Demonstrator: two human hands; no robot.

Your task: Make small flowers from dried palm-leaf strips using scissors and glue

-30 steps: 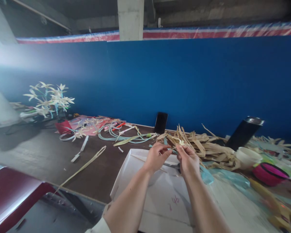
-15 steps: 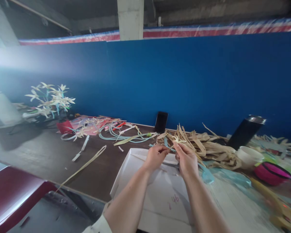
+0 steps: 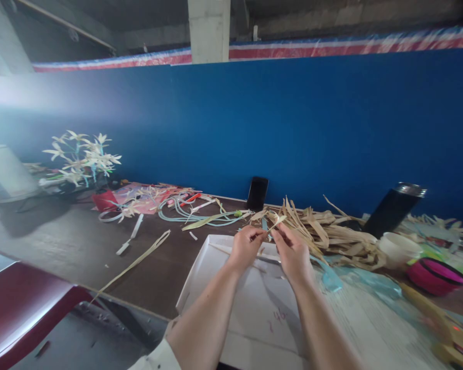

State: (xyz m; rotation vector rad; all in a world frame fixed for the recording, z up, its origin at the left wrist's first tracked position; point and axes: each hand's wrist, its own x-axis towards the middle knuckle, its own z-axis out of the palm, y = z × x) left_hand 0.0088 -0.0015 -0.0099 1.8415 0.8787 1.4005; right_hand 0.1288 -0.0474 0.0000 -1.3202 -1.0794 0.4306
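Observation:
Above the far end of a white box lid [image 3: 193, 272], my left hand [image 3: 247, 247] and my right hand [image 3: 293, 252] come together. A small pale husk piece [image 3: 274, 224], narrow and petal-like, sticks up between the fingertips. My right thumb and fingers pinch it. My left hand's fingers are closed too, touching its lower end; exactly how they grip is hard to make out. Just behind my right hand lies a heap of dry corn husks [image 3: 324, 231]. A black phone [image 3: 257, 193] leans against the blue partition beyond the hands.
On the left stand white husk flowers [image 3: 85, 156] and, nearer, a loose husk strip [image 3: 137, 264]. Pale blue tubing [image 3: 165, 215] lies behind the lid. To the right are a dark thermos [image 3: 393, 208], a white cup [image 3: 399, 249], a pink bowl [image 3: 434, 276] and a yellow glue gun [image 3: 443, 326].
My right hand has shifted slightly left, closer to my left hand. The pale piece, earlier a spread flower shape above the right fingertips, now shows as a narrow slanted strip.

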